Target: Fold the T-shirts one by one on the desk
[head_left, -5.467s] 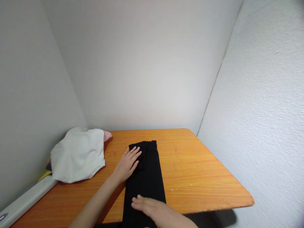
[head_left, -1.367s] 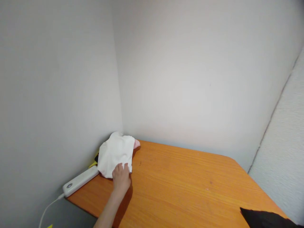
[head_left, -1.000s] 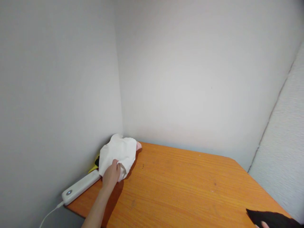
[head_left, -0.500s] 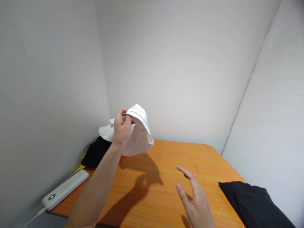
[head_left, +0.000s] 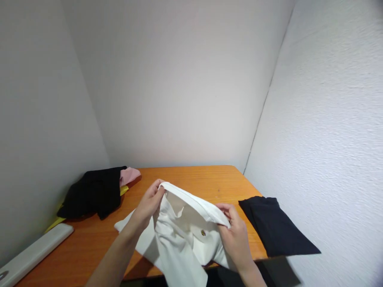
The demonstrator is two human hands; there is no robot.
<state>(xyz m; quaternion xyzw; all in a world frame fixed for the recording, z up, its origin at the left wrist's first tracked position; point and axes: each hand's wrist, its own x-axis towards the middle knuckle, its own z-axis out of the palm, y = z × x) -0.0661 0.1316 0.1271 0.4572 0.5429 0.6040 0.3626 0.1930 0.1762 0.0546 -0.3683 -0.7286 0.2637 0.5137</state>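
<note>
A white garment [head_left: 179,247] hangs stretched between my two hands over the table's front edge; its exact kind I cannot tell. My left hand [head_left: 152,199] grips the left end of its banded edge, thumb and fingers closed. At the right end of the same band, my right hand [head_left: 231,229] is closed on the cloth. Below the band the garment gapes, and a small dark emblem shows inside the folds. One part of the cloth lies on the table at the left, and another drapes past the front edge.
On the wooden table [head_left: 185,173], a black cloth [head_left: 92,193] lies over yellow and pink cloth [head_left: 129,175] at the left. A white elongated device [head_left: 36,249] is in front of that pile. Folded black cloth [head_left: 278,227] overhangs the right edge. Walls stand behind and beside.
The white garment has come down nearer and to the right from the far left. My right hand, open before, has taken hold of its band. The view has turned right.
</note>
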